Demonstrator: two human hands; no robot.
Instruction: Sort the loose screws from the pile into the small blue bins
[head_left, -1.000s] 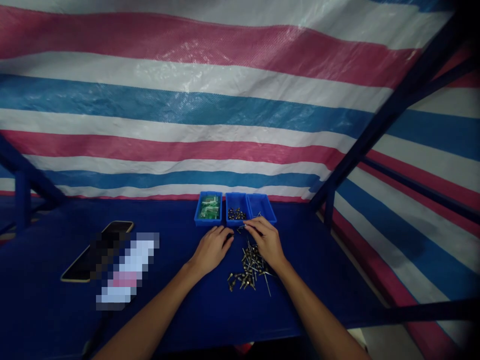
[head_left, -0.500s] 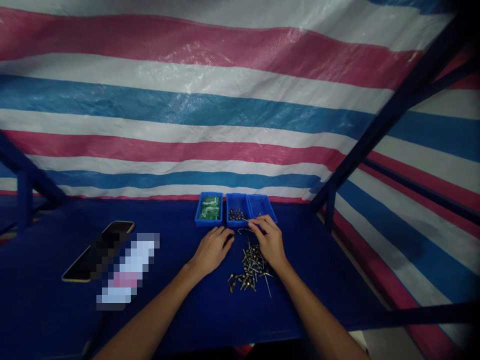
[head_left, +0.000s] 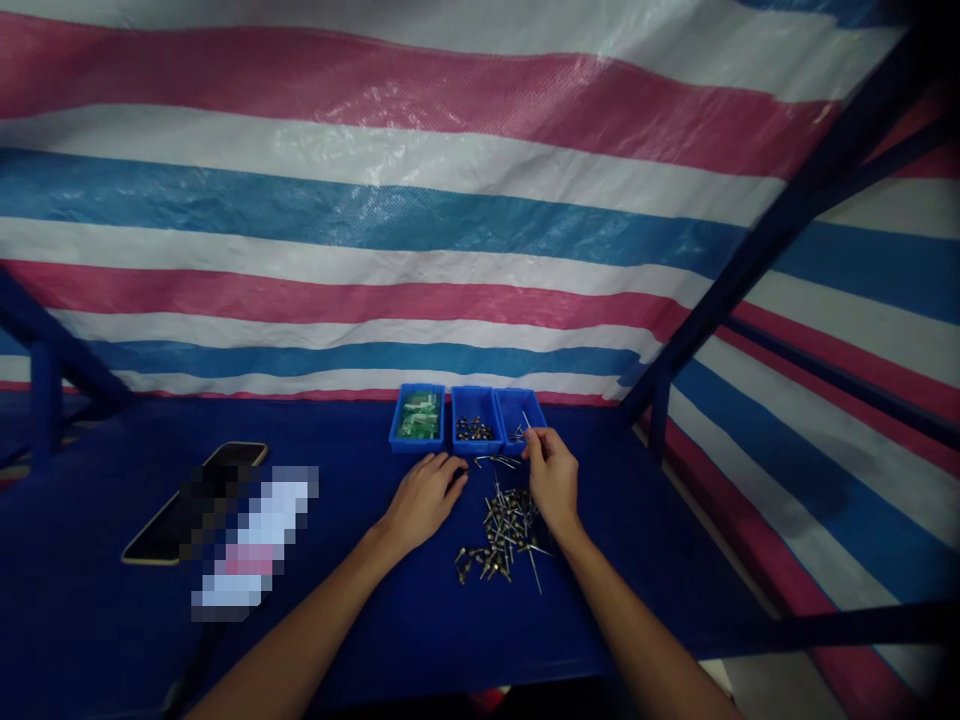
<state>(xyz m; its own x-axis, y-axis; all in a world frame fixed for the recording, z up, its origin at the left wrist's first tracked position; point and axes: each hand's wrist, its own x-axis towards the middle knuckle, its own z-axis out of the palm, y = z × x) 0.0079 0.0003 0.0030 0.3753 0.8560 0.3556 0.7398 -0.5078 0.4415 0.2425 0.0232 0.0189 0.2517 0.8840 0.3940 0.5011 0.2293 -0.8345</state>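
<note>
My right hand (head_left: 555,480) pinches a thin metal pin (head_left: 526,420) between thumb and fingers, at the front of the right blue box (head_left: 517,402). A few similar thin pieces lie inside that box. My left hand (head_left: 427,500) rests on the table in front of the boxes, fingers slightly curled and thumb apart, with nothing visible in it. A loose pile of small metal parts (head_left: 510,525), some long and thin, some short and brassy, lies between my forearms. Several thin pins (head_left: 499,461) lie just in front of the middle box.
The middle blue box (head_left: 474,400) holds short brassy parts. Green and clear pieces fill the left blue box (head_left: 395,435). A phone (head_left: 157,525) lies on the dark blue table (head_left: 420,630), beside a blurred-out pale object (head_left: 259,540). Striped sheeting (head_left: 375,300) and blue frame bars (head_left: 750,260) enclose the table.
My right hand has shifted right, from the front of the middle box to the right box, and the pin in it now points up. My left hand has stayed put.
</note>
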